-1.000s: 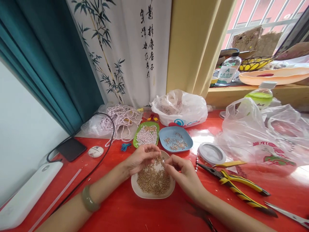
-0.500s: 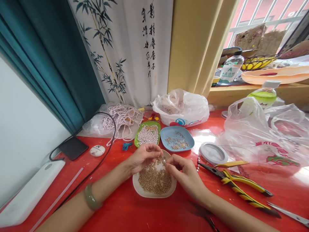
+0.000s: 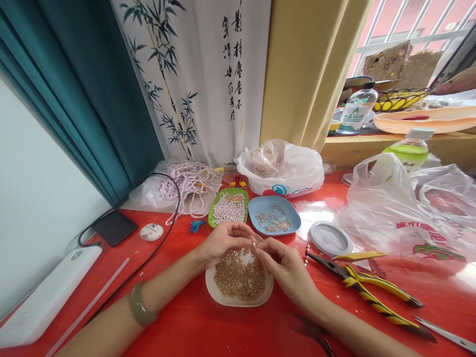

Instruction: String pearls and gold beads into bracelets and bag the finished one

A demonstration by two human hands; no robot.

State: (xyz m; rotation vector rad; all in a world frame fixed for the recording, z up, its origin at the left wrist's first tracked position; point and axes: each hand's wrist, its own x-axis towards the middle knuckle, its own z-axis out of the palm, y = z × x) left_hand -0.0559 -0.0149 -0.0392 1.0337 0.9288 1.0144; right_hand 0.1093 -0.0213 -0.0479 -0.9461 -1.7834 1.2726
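My left hand [image 3: 227,243] is pinched closed over the far side of a cream plate [image 3: 238,301] heaped with small gold beads [image 3: 238,280]. What its fingertips hold is too small to make out. Across from it, my right hand [image 3: 286,264] pinches a shiny pearl bead [image 3: 254,244], and the two sets of fingertips nearly meet there. Just beyond the hands stand a green tray [image 3: 210,218] of pale pink pearl beads [image 3: 229,207] and a blue tray [image 3: 293,210] with thin gold metal pieces [image 3: 277,221].
To the right lie yellow-and-black long-nose pliers [image 3: 357,282], scissors [image 3: 446,336], a grey lid [image 3: 330,239] and a plastic bag [image 3: 379,198]. Bead strands [image 3: 186,186] and another bag [image 3: 280,166] sit at the back. A black cable [image 3: 148,257] crosses the left side.
The pearl bead has come up slightly between the fingertips of both hands, which are now closer together. The whole view has shifted a little; the trays and tools stay in place.
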